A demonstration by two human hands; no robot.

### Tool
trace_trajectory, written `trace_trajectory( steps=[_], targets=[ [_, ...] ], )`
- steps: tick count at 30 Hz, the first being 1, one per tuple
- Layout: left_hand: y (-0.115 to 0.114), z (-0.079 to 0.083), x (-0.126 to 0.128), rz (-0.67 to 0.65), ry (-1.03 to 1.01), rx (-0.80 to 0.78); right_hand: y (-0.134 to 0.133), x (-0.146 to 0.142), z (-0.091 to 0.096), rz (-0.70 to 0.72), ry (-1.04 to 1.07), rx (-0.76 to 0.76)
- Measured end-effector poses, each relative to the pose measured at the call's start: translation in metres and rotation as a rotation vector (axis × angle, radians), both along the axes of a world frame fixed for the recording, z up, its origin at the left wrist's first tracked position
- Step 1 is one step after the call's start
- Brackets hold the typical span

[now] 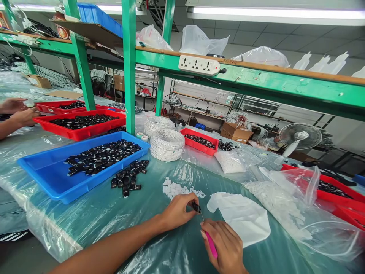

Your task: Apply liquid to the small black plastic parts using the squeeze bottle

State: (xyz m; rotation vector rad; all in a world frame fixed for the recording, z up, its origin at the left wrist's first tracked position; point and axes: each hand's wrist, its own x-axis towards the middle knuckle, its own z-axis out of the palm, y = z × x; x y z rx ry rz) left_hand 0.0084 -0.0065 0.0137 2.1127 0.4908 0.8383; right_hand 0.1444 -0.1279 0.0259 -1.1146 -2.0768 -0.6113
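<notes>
Pinched between the thumb and fingers of my left hand [179, 209] is a small black plastic part [196, 207]. My right hand [224, 245] is wrapped round the pink handle of a thin-shafted hand tool [211, 243]. Its metal shaft points up at the black part; whether the tip touches it I cannot tell. Just beyond my left hand lies a heap of small white plastic pieces [175, 188]. A white sheet or bag [242, 219] lies flat to the right. Loose black parts [128, 177] are piled on the left, beside a blue tray [61, 188] holding many more.
Red trays [78, 134] of black parts stand behind the blue one, near another person's hands [21, 112]. White cable coils [167, 144] and a small red tray [199, 141] sit farther back. Clear bags of white pieces [279, 201] lie right. A green shelf frame [129, 76] rises ahead.
</notes>
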Motion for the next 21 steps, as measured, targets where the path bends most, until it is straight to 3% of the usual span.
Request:
trace_trajectory(
  steps=[5,16,21],
  targets=[
    [0.0,0.0,-0.001,0.012,0.002,0.009,0.0,-0.001,-0.001,-0.023,0.026,0.007],
    [0.0,-0.004,-0.001,0.031,0.029,-0.008,-0.002,-0.004,-0.016,-0.068,0.65,-0.172],
    [0.0,-0.004,-0.001,0.033,0.026,-0.005,-0.001,-0.005,-0.016,-0.085,0.786,-0.217]
  ],
)
